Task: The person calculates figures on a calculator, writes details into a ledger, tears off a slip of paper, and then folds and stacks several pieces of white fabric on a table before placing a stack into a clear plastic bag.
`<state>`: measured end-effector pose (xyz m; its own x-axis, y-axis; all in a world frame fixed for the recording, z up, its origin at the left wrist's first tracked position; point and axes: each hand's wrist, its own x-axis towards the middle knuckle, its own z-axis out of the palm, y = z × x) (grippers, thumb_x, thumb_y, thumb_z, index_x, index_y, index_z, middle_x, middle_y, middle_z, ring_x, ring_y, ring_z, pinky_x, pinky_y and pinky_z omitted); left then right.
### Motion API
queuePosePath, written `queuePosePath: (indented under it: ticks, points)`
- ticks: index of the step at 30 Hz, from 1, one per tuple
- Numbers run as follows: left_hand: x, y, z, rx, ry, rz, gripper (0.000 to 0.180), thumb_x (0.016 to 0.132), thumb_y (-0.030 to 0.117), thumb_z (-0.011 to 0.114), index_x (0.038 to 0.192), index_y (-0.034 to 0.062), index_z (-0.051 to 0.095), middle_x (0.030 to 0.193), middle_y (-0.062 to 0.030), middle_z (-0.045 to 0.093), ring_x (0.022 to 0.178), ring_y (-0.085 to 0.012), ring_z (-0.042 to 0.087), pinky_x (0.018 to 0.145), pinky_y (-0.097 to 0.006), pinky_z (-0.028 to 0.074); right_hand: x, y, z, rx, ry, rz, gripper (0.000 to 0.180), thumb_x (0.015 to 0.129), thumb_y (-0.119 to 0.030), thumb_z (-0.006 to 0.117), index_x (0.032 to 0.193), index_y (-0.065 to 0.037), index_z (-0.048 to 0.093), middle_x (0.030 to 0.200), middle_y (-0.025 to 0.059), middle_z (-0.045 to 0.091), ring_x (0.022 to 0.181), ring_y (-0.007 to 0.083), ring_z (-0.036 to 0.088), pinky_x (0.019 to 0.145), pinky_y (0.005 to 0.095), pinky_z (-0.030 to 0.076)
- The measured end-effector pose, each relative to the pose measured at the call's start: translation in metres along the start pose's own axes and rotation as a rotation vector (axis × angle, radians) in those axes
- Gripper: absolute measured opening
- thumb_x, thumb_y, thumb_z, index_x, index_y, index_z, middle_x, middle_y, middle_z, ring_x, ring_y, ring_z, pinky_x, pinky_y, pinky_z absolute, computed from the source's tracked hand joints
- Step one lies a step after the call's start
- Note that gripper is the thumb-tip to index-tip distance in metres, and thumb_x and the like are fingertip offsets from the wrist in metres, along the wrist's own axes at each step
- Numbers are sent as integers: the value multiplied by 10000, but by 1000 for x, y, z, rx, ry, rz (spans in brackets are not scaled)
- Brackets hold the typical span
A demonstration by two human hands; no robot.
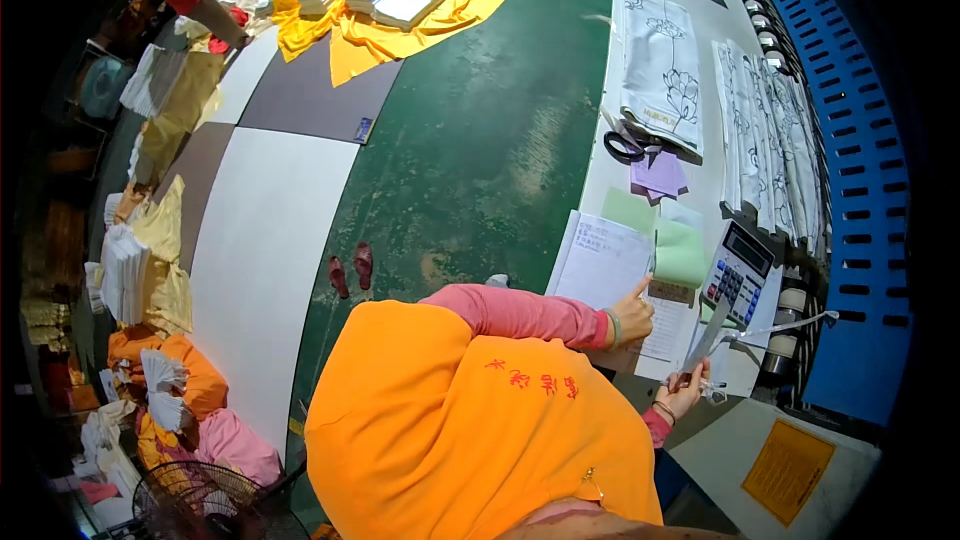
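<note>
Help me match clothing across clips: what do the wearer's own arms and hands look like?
The left hand has a greyish-green band at its wrist, beside a long pink sleeve with a redder cuff. The right hand has a thin dark wristband near a reddish-pink sleeve, mostly hidden. Both are ungloved.

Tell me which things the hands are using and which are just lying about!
Seem in use:
grey strip, in the right hand
green paper, by the left hand
calculator, close by, probably

Seem just lying about:
black-handled scissors
purple papers
dark red slippers
</note>
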<state>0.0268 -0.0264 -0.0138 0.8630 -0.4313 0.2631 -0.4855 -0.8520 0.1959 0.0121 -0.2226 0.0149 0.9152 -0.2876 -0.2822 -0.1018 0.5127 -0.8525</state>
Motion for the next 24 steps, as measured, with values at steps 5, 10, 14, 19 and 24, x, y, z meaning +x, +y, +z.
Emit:
queuePosePath:
  ticks: [5, 10, 14, 19, 24]
  points:
    - [-1, 0, -3, 24, 42, -7, 130, 647, 114, 523, 592, 92, 639, 617, -58, 524, 641, -204, 580, 1009, -600, 102, -1, -1, 2, -19, -6, -10, 179, 871, -120, 493, 1039, -71, 536, 706, 29, 560, 373, 43, 298, 316, 170, 240]
    - [-1, 0, -8, 33, 85, -7, 112, 621, 100, 530, 560, 89, 624, 600, -40, 494, 617, -191, 567, 1018, -580, 128, -2, -2, 7, 2, 11, 12, 174, 876, -118, 484, 1036, -72, 536, 710, 31, 564, 370, 42, 295, 313, 171, 243]
    - [-2, -1, -7, 20, 79, -8, 103, 615, 105, 538, 561, 91, 624, 593, -42, 492, 611, -193, 566, 1016, -577, 135, 0, -2, 6, 3, -5, 14, 171, 882, -118, 472, 1035, -73, 535, 722, 33, 573, 370, 40, 294, 311, 169, 244]
    - [-2, -1, -8, 15, 99, -6, 104, 615, 100, 536, 559, 89, 623, 583, -42, 489, 603, -193, 565, 1015, -576, 138, 4, 0, 0, 4, -58, -10, 175, 884, -118, 467, 1042, -74, 529, 741, 39, 581, 375, 35, 294, 312, 167, 242]
    - [-2, 0, -2, 31, 108, -16, 120, 625, 103, 526, 555, 89, 621, 581, -44, 486, 606, -192, 568, 1015, -575, 141, 5, 0, 1, 4, -66, -4, 172, 887, -116, 460, 1040, -74, 527, 744, 40, 582, 378, 33, 293, 313, 167, 241]
